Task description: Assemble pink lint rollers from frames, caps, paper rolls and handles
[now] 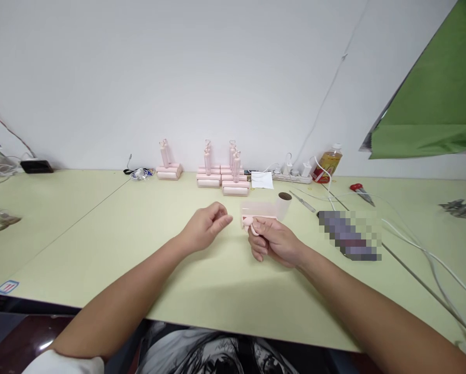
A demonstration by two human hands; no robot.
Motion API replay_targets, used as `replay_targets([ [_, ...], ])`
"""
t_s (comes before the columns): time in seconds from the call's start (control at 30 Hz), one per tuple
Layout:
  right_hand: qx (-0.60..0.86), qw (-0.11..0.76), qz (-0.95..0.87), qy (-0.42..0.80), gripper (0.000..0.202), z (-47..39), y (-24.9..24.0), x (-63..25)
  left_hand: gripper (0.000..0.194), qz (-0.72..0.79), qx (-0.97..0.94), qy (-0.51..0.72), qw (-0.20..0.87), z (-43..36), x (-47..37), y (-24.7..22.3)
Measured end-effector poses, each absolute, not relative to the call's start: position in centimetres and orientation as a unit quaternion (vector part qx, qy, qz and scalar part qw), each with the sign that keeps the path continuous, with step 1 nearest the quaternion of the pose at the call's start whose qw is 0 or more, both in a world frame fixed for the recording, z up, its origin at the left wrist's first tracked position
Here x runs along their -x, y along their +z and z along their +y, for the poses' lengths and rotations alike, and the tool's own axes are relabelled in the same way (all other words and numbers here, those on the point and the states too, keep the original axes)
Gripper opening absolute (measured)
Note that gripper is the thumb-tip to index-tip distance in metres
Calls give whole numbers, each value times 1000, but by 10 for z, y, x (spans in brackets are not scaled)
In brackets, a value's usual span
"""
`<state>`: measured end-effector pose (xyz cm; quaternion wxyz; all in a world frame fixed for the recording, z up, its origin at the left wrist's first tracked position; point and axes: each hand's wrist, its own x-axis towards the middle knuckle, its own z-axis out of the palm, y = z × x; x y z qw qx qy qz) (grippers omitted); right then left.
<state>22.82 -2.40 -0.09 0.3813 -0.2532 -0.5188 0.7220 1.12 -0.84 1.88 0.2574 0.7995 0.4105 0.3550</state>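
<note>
My right hand (275,240) is closed on a small pale pink plastic part (248,222), pinched between thumb and fingers; most of it is hidden by them. Just behind lies a pink piece with a clear cover (258,209), partly covered by this hand. A white sticky-paper roll (283,206) with a brown core stands upright beside that cover. My left hand (204,228) hovers to the left of the pink part, thumb stretched out and fingers loosely curled, with nothing visible in it. Several pink lint rollers (236,191) with upright handles stand in groups near the wall.
Behind the roll are a white paper (262,180), a power strip (291,178) and a drink bottle (327,163). To the right lie a thin pointed tool (303,201), red-handled cutters (361,194), a blurred-out object (350,236) and white cables (408,241). Coiled earphones (141,174) lie back left.
</note>
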Motion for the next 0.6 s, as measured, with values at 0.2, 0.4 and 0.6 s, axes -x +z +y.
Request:
replay_targets([
  [0.2, 303, 357, -621, 629, 34, -29, -10, -219, 32, 330, -784, 448, 275, 0, -5, 17],
  [0.4, 312, 379, -551, 674, 34, -27, -14, -218, 35, 311, -689, 522, 395, -2, -11, 12],
  [0.6, 276, 513, -499, 642, 27, -20, -6, -226, 34, 356, -655, 490, 452, 2, -13, 10],
])
